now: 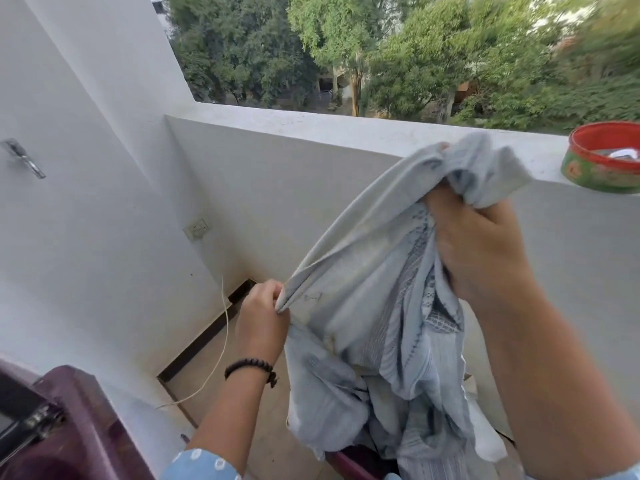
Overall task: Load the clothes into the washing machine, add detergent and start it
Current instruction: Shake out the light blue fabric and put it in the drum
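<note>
Above the floor, both hands [374,275] gripping garment [374,306]

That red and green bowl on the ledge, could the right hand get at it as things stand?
Probably not right away. The bowl sits in the open on the ledge, nothing blocking it, but the right hand grips a bunched grey cloth, which the left hand pinches too.

Head cam only: looks fwd and down, close over hands, facing balcony wall [311,188] and trees [415,53].
</note>
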A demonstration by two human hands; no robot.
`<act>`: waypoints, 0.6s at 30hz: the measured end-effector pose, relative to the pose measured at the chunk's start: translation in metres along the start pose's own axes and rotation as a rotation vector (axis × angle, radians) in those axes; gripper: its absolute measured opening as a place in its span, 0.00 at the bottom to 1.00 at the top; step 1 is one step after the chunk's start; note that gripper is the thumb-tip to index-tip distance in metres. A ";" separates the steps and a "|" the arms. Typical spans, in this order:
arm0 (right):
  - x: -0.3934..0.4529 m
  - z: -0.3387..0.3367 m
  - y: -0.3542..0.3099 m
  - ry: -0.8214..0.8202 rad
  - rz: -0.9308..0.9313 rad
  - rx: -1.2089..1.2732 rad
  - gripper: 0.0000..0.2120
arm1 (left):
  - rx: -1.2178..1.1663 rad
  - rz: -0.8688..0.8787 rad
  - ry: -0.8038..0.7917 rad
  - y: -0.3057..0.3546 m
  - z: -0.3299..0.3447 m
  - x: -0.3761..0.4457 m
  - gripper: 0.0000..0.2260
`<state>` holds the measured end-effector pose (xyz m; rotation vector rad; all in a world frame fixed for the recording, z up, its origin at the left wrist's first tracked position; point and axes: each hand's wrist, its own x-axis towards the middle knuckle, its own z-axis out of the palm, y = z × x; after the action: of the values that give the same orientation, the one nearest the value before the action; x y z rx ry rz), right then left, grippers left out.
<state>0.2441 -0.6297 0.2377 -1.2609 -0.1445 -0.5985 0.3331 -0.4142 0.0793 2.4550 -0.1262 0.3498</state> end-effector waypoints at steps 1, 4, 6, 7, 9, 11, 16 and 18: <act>0.003 -0.007 -0.006 0.086 0.006 0.058 0.15 | 0.000 -0.060 -0.009 -0.012 0.001 0.000 0.14; 0.011 -0.027 -0.017 0.276 -0.021 0.104 0.12 | -0.133 -0.251 0.017 -0.041 -0.001 -0.003 0.07; 0.016 -0.038 -0.015 0.356 -0.009 0.125 0.11 | -0.350 -0.326 0.022 -0.036 -0.004 -0.001 0.08; 0.018 -0.042 -0.011 0.390 0.002 0.137 0.10 | -0.461 -0.355 0.038 -0.025 -0.008 0.002 0.09; 0.020 -0.043 -0.003 0.409 0.026 0.159 0.07 | -0.589 -0.442 0.099 0.001 -0.021 0.010 0.10; 0.018 -0.038 0.004 0.340 0.069 0.180 0.08 | -0.664 -0.418 0.104 0.029 -0.041 0.017 0.11; -0.004 -0.007 0.036 -0.082 0.189 -0.033 0.19 | -0.519 0.198 -0.334 0.101 -0.089 0.016 0.08; -0.011 0.009 0.048 -0.357 0.225 -0.172 0.22 | -0.388 0.355 -0.527 0.121 -0.099 0.018 0.14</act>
<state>0.2610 -0.6090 0.1951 -1.5210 -0.2473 -0.1911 0.3069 -0.4480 0.2307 2.0739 -0.7831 -0.1724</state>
